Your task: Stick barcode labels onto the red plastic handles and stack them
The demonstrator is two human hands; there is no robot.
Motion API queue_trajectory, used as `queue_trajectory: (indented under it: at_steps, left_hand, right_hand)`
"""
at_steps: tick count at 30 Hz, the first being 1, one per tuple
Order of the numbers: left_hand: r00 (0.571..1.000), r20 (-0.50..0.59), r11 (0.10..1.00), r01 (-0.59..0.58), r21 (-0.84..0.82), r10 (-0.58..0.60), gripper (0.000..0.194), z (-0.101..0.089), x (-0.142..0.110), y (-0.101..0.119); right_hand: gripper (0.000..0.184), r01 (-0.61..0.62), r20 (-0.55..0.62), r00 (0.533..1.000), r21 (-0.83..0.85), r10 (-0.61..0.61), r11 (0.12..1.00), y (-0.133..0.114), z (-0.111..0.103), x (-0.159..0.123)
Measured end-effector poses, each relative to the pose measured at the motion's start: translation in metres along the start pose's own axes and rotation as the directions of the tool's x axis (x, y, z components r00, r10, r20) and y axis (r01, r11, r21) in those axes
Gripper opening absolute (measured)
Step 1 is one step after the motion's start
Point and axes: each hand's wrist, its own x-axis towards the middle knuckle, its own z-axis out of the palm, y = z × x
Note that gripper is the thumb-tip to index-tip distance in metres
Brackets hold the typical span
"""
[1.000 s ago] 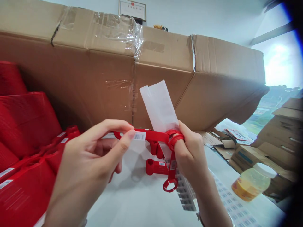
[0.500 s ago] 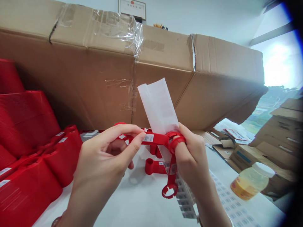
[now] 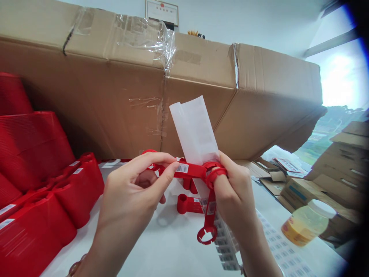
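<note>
My left hand [image 3: 138,188] is closed, thumb and forefinger pinching a red plastic strip with ring ends [image 3: 197,171] beside a white barcode label [image 3: 182,167] on its face. My right hand [image 3: 233,184] is wrapped round the ring end of that strip. It also holds a second red strip [image 3: 210,211], hanging down with an open ring at its lower end, and a folded white label sheet [image 3: 197,129] that rises above the hand. Rows of barcode labels [image 3: 226,246] show below the hand. Behind, another labelled red piece [image 3: 188,203] lies on the white table [image 3: 161,250].
Stacks of red plastic pieces [image 3: 34,154] fill the left side. A large cardboard box [image 3: 121,92] spans the back. At right are a clear jar with a white lid [image 3: 309,223], a label sheet [image 3: 285,246] and smaller cardboard boxes [image 3: 337,169].
My left hand has shifted very slightly to the right, still pinching the strip at the label. My right hand keeps its hold on the strips and sheet.
</note>
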Motion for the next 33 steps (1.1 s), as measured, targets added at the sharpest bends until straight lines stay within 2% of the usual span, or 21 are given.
queue_trajectory:
  at_steps: [3,6,8,11,13,17,21,23,26,29,31,33]
  left_hand:
    - [0.998,0.009,0.997,-0.062,0.035,0.062,0.009,0.003,0.000,-0.004]
    - [0.987,-0.003,0.966,-0.157,0.205,0.161,0.007,0.005,0.002,-0.013]
    - [0.984,-0.048,0.927,-0.144,0.347,0.171,0.019,0.007,0.006,-0.019]
    - [0.975,-0.154,0.847,-0.056,0.528,0.161,0.043,0.010,0.013,-0.028]
    - [0.967,-0.178,0.817,-0.048,0.574,0.182,0.050,0.013,0.018,-0.034]
    - [0.959,-0.112,0.877,-0.188,0.442,0.262,0.039,0.022,0.018,-0.041]
    - [0.993,-0.069,0.970,-0.076,0.230,0.094,0.060,0.027,0.015,-0.042]
    - [0.996,-0.055,0.985,-0.060,0.162,0.070,0.066,0.028,0.014,-0.042]
    - [0.990,-0.067,0.986,-0.112,0.125,0.121,0.055,0.029,0.015,-0.044]
    - [0.984,-0.081,0.984,-0.152,0.088,0.159,0.035,0.028,0.017,-0.044]
    - [0.987,-0.078,0.990,-0.140,0.035,0.142,0.023,0.025,0.019,-0.044]
    - [0.996,-0.032,0.996,-0.084,-0.041,0.083,0.020,0.020,0.021,-0.042]
  right_hand:
    - [0.021,-0.003,0.003,1.000,0.013,0.003,1.000,0.000,0.000,-0.001]
    - [0.022,-0.014,0.026,1.000,0.013,0.014,1.000,0.002,0.002,0.000]
    - [0.022,-0.031,0.038,0.999,0.005,0.030,1.000,0.005,0.003,0.003]
    - [0.021,-0.078,0.027,0.997,0.035,0.077,0.996,0.012,0.005,0.008]
    - [0.021,-0.103,0.011,0.995,0.055,0.103,0.993,0.015,0.007,0.009]
    - [0.020,-0.060,-0.033,0.998,0.037,0.061,0.998,0.013,0.012,0.006]
    - [0.020,0.001,-0.059,0.998,0.015,0.000,1.000,0.006,0.017,-0.001]
    - [0.020,0.020,-0.070,0.997,0.008,-0.019,1.000,0.005,0.019,-0.003]
    - [0.021,0.013,-0.074,0.997,0.020,-0.011,1.000,0.007,0.019,-0.001]
    - [0.021,-0.020,-0.073,0.997,0.058,0.025,0.998,0.010,0.017,0.003]
    - [0.021,-0.035,-0.084,0.996,0.076,0.042,0.996,0.012,0.015,0.005]
    - [0.021,-0.039,-0.099,0.994,0.084,0.047,0.996,0.014,0.012,0.007]
